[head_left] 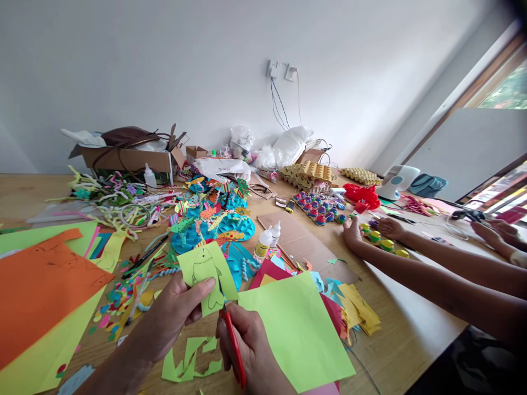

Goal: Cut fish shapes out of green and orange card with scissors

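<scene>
My left hand pinches the lower left part of a small green paper with a fish drawn on it in dark outline. Red-handled scissors are in my right hand, their blades at the paper's lower right edge beside the fish's tail. A larger green sheet lies right of my right hand. Cut green scraps rest on the table below my left hand.
Orange paper lies at left. Glue bottles, blue egg-carton pieces with paper fish and cardboard are ahead. At right, another person's hands hold a painted egg-carton strip; further hands show at far right.
</scene>
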`<state>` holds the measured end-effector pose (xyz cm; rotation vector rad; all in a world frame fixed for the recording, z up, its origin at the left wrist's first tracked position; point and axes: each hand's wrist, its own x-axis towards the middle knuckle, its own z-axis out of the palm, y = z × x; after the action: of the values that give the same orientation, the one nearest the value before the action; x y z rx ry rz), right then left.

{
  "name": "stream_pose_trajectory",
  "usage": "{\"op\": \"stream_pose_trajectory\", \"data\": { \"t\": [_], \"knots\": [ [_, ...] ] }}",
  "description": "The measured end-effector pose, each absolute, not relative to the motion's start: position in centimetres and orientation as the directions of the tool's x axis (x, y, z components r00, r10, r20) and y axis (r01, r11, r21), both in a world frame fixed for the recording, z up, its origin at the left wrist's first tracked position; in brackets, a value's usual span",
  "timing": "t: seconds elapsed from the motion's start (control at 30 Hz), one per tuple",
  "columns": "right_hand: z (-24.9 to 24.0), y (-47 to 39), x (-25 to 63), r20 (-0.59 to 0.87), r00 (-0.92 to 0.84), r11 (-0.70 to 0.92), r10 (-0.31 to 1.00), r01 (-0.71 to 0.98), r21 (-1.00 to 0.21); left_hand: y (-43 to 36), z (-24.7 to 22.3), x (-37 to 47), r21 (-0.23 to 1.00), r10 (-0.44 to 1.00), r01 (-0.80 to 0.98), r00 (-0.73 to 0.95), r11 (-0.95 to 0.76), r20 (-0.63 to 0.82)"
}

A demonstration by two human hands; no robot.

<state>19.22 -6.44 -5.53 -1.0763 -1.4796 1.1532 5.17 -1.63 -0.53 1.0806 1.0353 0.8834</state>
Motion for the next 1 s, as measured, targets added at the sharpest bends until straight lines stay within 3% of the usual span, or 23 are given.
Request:
{"op": "stream_pose_trajectory", "data": {
  "t": [0.43, 0.63, 1.0],
  "knots": [
    [-5.0, -6.6, 19.8, 0.132, -0.218, 0.164, 0.967, 0.134, -0.977, -1.0, 0.3, 4.5, 0.966, 0.931, -0.132, 0.322, 0.224, -0.172],
    [-4.6, -6.4, 19.9, 0.101, -0.286, 0.15, 0.953, 0.158, -0.976, 0.1, 1.6, 2.8, 0.93, 0.938, -0.213, 0.241, 0.3, -0.248],
    [-5.0, -6.0, 18.9, -0.011, -0.226, -0.026, 0.974, -0.064, -0.998, 0.4, 1.1, 2.6, 0.975, 0.933, -0.114, 0.329, 0.192, -0.146]
  ]
}}
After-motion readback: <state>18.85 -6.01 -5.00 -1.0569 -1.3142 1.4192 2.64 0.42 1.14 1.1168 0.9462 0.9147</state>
